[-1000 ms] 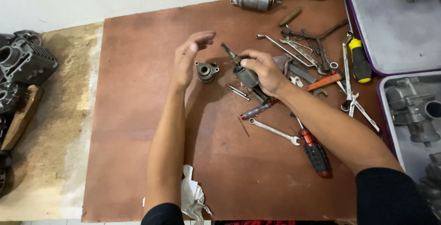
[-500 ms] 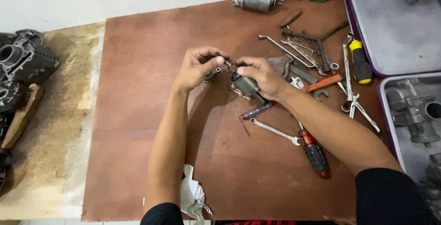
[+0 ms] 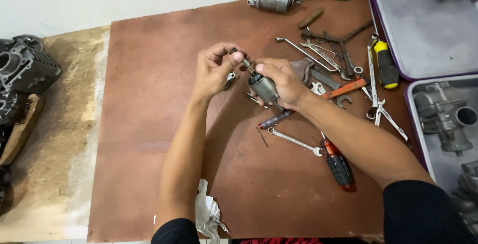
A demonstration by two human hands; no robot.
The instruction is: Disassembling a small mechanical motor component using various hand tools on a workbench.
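both hands (image 3: 215, 69) now gripping motor armature (image 3: 263, 87), left newly closed on shaft

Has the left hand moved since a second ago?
Yes. The left hand has closed in toward the right hand, its fingers now pinching the shaft tip of the small motor part; the brown board stayed put.

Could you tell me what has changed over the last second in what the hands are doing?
The left hand, open above the board a second ago, moved right and pinched the shaft tip of the small motor part. The right hand still grips it. The tools stayed put.
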